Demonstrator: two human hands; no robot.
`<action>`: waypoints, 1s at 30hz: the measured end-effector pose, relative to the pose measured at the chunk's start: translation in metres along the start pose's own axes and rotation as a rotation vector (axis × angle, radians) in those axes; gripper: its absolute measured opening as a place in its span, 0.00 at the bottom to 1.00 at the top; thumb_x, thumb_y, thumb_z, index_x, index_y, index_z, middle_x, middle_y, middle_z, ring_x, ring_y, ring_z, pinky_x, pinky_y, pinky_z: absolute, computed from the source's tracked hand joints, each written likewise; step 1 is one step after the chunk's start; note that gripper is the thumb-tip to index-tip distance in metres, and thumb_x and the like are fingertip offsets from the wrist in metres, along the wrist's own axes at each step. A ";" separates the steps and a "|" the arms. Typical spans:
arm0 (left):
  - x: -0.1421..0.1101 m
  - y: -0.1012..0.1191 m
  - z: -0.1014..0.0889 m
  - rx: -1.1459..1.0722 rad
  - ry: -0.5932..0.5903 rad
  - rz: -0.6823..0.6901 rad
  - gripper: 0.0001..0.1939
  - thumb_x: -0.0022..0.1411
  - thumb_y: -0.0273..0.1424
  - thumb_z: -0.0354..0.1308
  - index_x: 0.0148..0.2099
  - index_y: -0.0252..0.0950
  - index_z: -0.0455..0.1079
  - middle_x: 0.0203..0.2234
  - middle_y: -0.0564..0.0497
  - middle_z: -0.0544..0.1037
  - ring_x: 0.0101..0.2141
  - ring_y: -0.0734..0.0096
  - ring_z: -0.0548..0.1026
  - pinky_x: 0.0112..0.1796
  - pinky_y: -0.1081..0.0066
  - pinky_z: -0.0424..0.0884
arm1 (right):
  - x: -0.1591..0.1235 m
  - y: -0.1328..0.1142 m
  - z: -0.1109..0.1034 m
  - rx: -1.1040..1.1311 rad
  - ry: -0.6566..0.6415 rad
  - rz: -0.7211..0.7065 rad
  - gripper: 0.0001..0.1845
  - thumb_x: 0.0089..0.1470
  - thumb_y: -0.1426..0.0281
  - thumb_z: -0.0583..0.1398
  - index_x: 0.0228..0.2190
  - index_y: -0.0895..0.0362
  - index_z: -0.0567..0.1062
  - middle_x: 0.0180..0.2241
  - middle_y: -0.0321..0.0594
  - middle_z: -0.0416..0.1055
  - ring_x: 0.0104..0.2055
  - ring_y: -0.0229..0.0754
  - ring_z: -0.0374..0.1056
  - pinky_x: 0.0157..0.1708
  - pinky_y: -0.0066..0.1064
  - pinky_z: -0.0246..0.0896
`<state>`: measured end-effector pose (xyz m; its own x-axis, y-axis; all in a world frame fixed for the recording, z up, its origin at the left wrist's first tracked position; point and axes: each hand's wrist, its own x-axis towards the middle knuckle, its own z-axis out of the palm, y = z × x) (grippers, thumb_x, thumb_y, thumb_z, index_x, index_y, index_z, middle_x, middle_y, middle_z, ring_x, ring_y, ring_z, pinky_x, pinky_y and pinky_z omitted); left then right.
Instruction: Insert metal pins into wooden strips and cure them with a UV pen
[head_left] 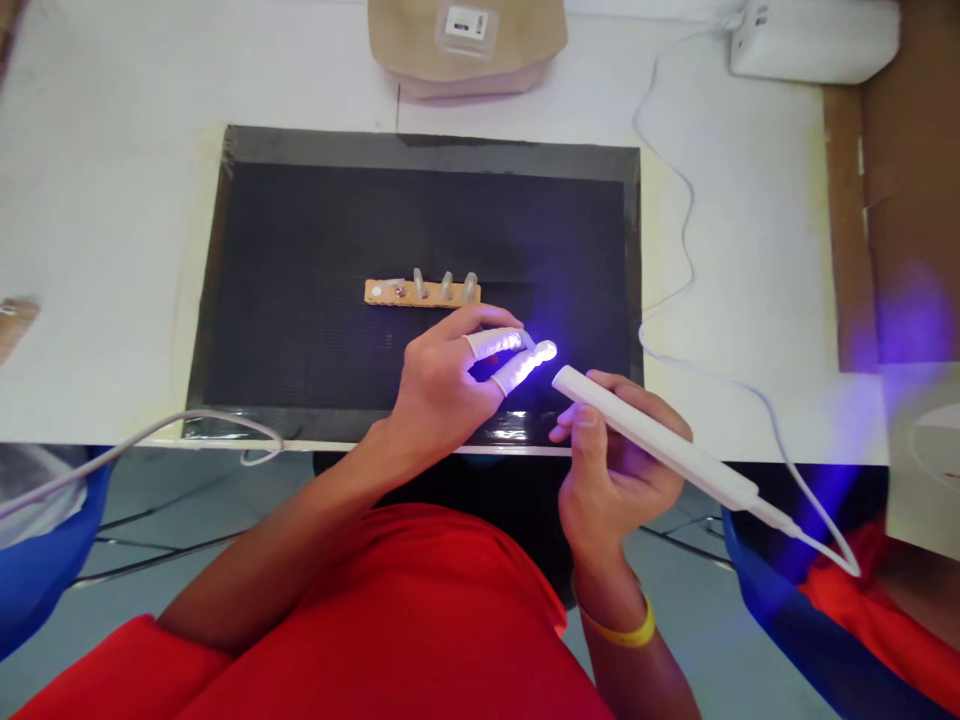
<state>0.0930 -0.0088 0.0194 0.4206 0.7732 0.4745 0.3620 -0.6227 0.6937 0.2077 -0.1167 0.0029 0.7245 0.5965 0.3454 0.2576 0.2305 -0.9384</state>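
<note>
My right hand [619,470] is wrapped round a white handheld UV lamp [660,425], its front end tilted up toward my left hand and a cord leaving its rear. Violet light falls on the fingertips of my left hand [457,365]. White finger cots [517,375] cover the thumb and index finger there, pinched together. Whatever sits between those tips is washed out by the glow. Just beyond, a narrow cardboard strip [386,292] lies on the black mat [315,230], with several clear nail tips [447,285] standing on it.
A brown paper bag [405,45] stands behind the mat on the white table [112,200]. At the back right is a white power box [814,40], with a white cord [686,230] trailing forward. Blue chairs [780,600] flank me; another person's red sleeve [885,610] shows at right.
</note>
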 end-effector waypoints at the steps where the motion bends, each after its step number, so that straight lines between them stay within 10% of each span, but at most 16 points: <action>1: 0.000 0.001 0.001 -0.008 0.005 -0.008 0.02 0.64 0.27 0.71 0.39 0.34 0.82 0.37 0.52 0.85 0.37 0.75 0.82 0.41 0.77 0.78 | -0.001 0.000 0.001 -0.016 0.006 -0.013 0.18 0.57 0.77 0.68 0.48 0.51 0.77 0.44 0.39 0.80 0.45 0.45 0.81 0.40 0.42 0.83; 30: -0.002 0.006 0.011 -0.051 0.155 -0.112 0.07 0.64 0.33 0.73 0.38 0.34 0.82 0.39 0.49 0.84 0.29 0.80 0.77 0.31 0.78 0.76 | -0.001 -0.004 0.016 0.005 0.004 -0.076 0.17 0.59 0.76 0.66 0.48 0.52 0.74 0.45 0.40 0.78 0.38 0.39 0.78 0.21 0.26 0.72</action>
<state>0.1035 -0.0157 0.0165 0.2459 0.8489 0.4678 0.3550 -0.5280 0.7715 0.1952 -0.1058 0.0060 0.7054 0.5743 0.4153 0.3083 0.2790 -0.9095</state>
